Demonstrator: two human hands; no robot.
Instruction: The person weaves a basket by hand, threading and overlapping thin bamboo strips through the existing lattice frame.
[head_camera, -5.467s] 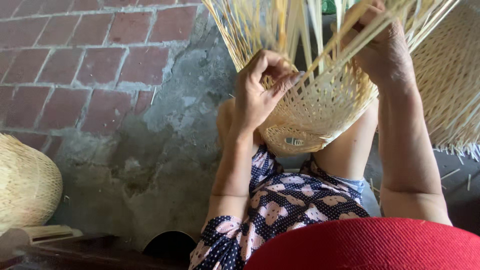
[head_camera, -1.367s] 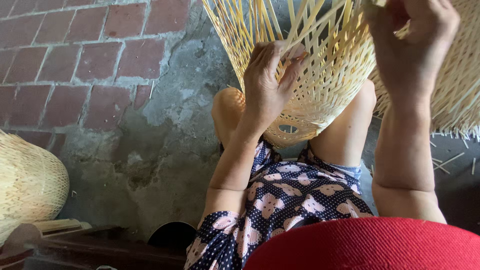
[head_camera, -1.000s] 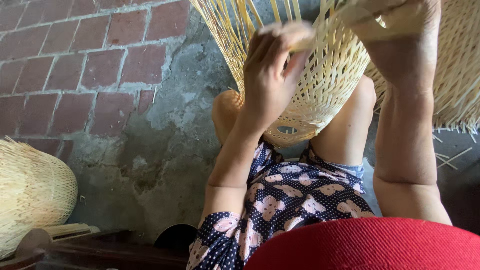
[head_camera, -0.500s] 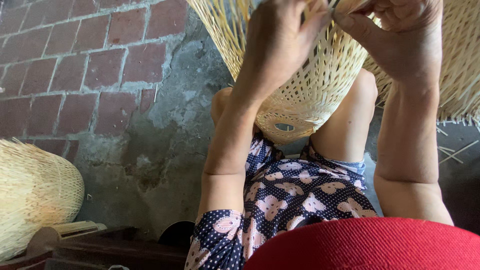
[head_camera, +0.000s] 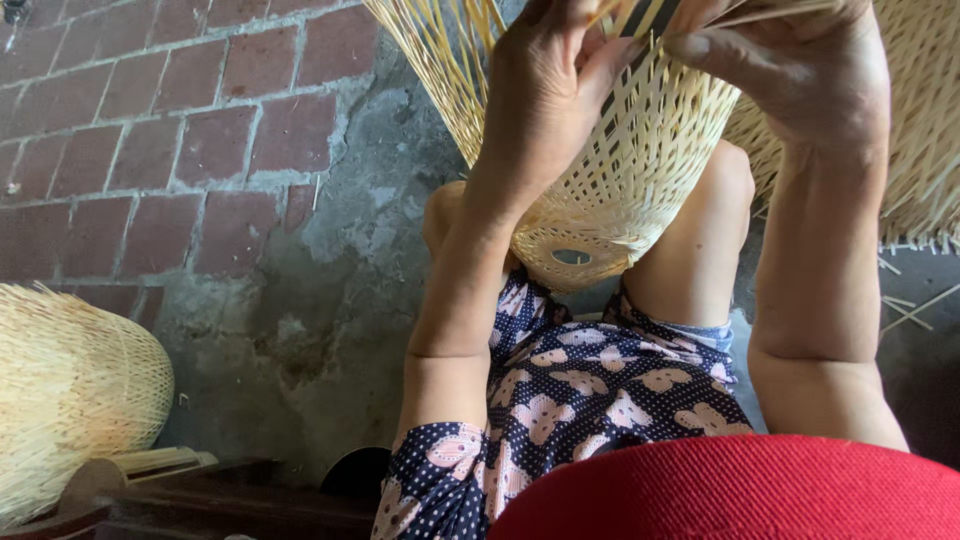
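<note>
Head view: your left hand (head_camera: 545, 95) and right hand (head_camera: 790, 75) pinch thin strips at the rim of the half-woven bamboo basket (head_camera: 610, 200) on your knees; nothing visible inside it. Finished woven basket (head_camera: 70, 390) lies far left on brick-and-concrete floor (head_camera: 200, 180).

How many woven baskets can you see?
3. One basket sits between the knees, with the left hand and right hand working its strips. A second basket lies at lower left. A third basket shows partly at the right edge. Others may be hidden.
</note>
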